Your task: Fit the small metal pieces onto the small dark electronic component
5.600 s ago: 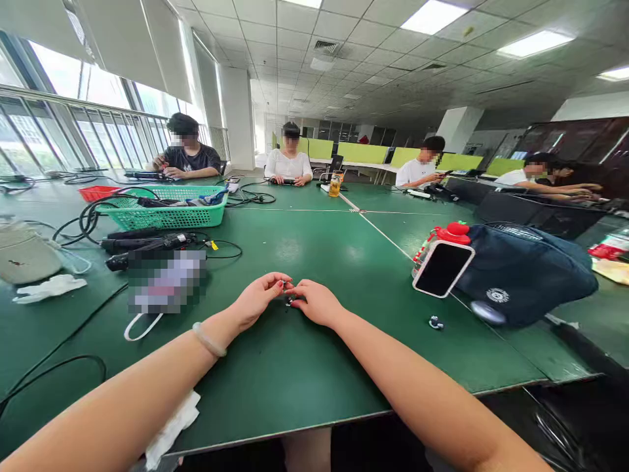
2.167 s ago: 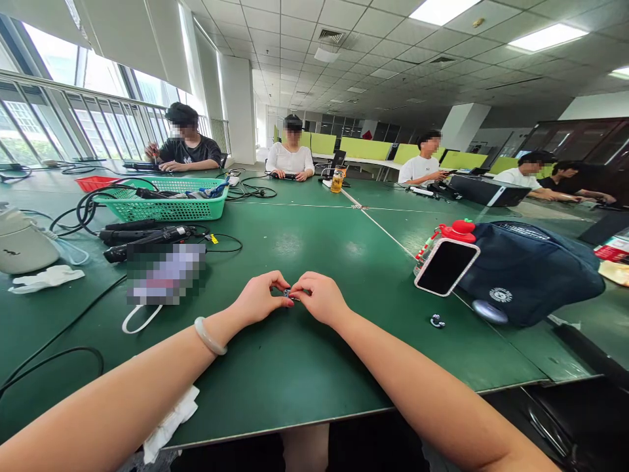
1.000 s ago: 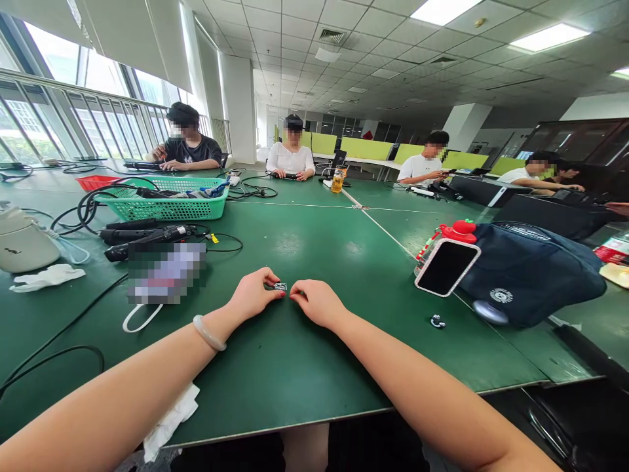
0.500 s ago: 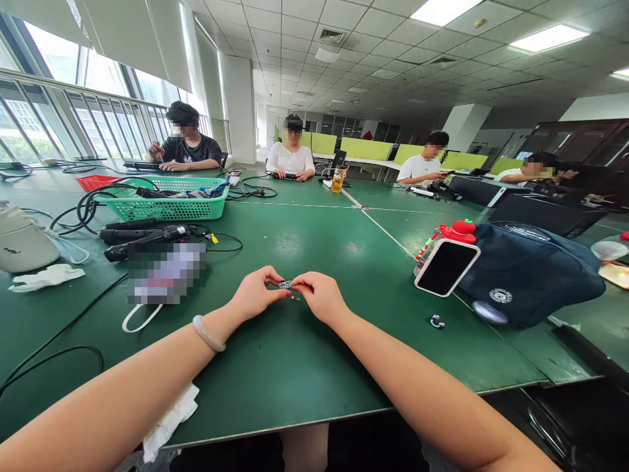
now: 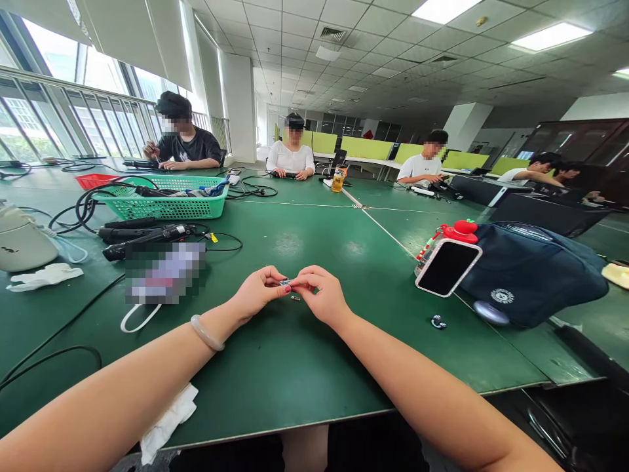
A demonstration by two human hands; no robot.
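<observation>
Over the middle of the green table [image 5: 314,367], my left hand [image 5: 258,292] is closed, thumb and fingers pinching a small circuit board [image 5: 284,282]. A pale bangle [image 5: 207,333] circles my left wrist. My right hand [image 5: 319,295] meets it from the right, its fingertips pinched against the board's right end. Whether those fingertips also hold some smaller piece is hidden. Just below the board, on the tabletop, lies a tiny metallic part [image 5: 295,298], too small to name.
At left are a green basket [image 5: 170,206], black handheld devices [image 5: 147,241], cables and a tissue [image 5: 170,419]. To the right, a phone [image 5: 448,267] leans on a red-lidded bottle [image 5: 462,229], beside a dark blue bag [image 5: 535,275]. Several people sit around the table.
My right fingers have curled in closer over the board and cover more of its right end. The left hand has barely moved; the tiny part on the table stays put.
</observation>
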